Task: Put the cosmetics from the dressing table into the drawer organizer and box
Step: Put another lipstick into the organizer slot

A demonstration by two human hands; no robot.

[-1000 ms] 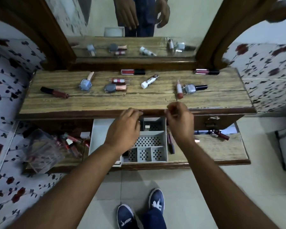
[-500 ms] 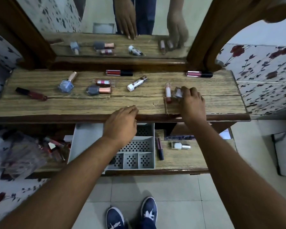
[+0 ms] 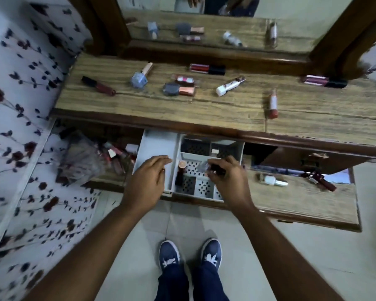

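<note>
white organizer (image 3: 208, 155) sits in the open drawer (image 3: 302, 205), perforated floor, several compartments; one dark tube with a round pink cap (image 3: 181, 173) stands in a left cell, a small pale item in a back cell. right hand (image 3: 227, 181) over the organizer, fingers pinched on a blurred polish bottle (image 3: 211, 167), clear body, dark cap. left hand (image 3: 149, 180) rests on the box (image 3: 154, 144) beside it, fingers loosely spread, holding nothing. white bottle (image 3: 274, 180) and red tube (image 3: 319, 181) lie on the drawer floor. eight cosmetics lie on the tabletop (image 3: 204, 105).
</note>
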